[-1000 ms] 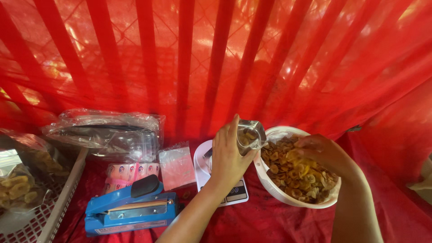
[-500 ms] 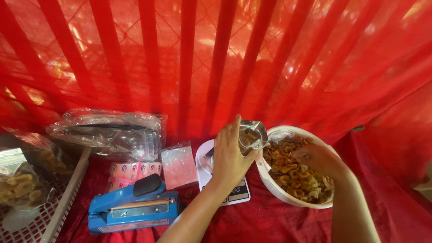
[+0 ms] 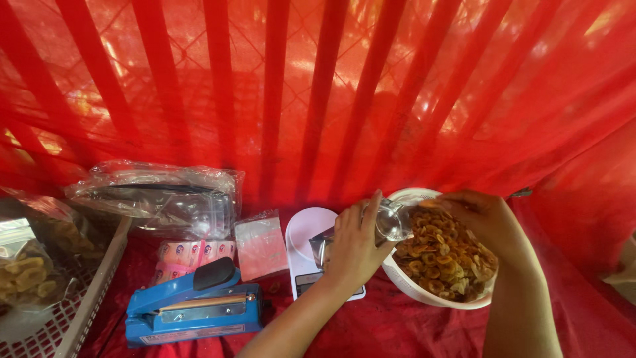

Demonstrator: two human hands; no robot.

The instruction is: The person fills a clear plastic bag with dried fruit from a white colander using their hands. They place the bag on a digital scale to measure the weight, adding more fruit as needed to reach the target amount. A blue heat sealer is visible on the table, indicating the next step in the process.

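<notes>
The left hand (image 3: 354,252) stays clamped around a clear plastic pouch (image 3: 391,222) above the white digital scale (image 3: 311,248). The right hand (image 3: 483,219), fingers pinched, has moved from the white bowl of fried banana chips (image 3: 444,265) to the pouch mouth, suggesting filling continues.

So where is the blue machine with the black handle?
In the head view, the blue sealer sits low on the left on the red cloth, just left of the white scale and right of the white basket.

You held glossy clear plastic pouch (image 3: 391,222); bowl (image 3: 424,292) was smooth white plastic; tablecloth (image 3: 397,328) was matt red fabric.
</notes>
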